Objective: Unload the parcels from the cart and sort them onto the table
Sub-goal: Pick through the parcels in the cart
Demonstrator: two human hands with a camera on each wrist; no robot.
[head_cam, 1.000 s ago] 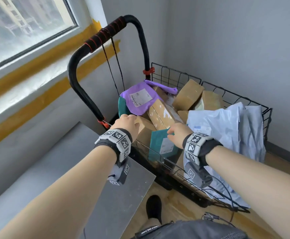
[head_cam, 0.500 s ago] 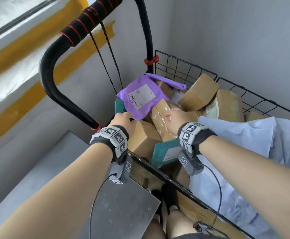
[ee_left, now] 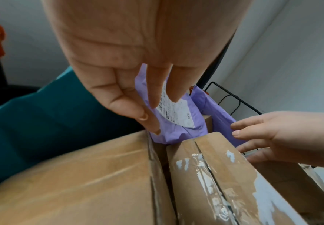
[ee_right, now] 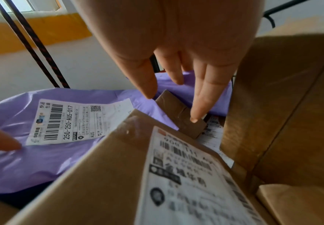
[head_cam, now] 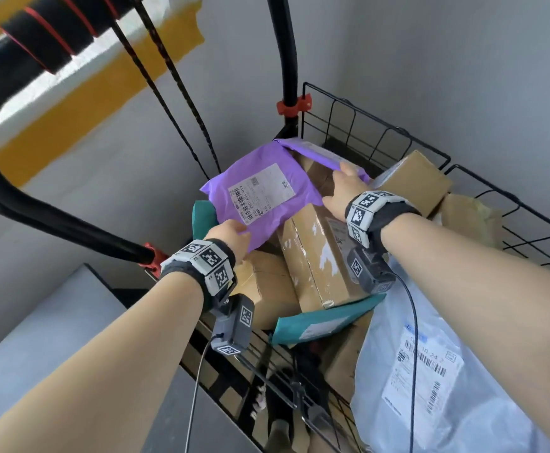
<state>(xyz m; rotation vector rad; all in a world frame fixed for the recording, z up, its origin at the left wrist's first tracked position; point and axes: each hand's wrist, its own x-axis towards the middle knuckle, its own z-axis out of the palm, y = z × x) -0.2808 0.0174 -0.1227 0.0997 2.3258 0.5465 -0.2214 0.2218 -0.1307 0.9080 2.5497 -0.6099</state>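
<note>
The grey counter (head_cam: 70,338) sits nearest, at 7 o'clock of the cart (head_cam: 381,142), ready for sorting. Left hand (head_cam: 231,235) has its grip pinched on the purple mailer's (head_cam: 260,191) near edge; right hand (head_cam: 344,191), fingers straight and unclosed, reaches its far flap at 1 o'clock — two ends, since it's floppy. Half a second ago both hands rested lower, on the brown boxes (head_cam: 316,256) — the mailer untouched.

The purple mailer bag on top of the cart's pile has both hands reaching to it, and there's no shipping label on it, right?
Not quite. Both the left hand and right hand reach the purple mailer bag, but it carries a white barcode label, as the right wrist view shows.
</note>
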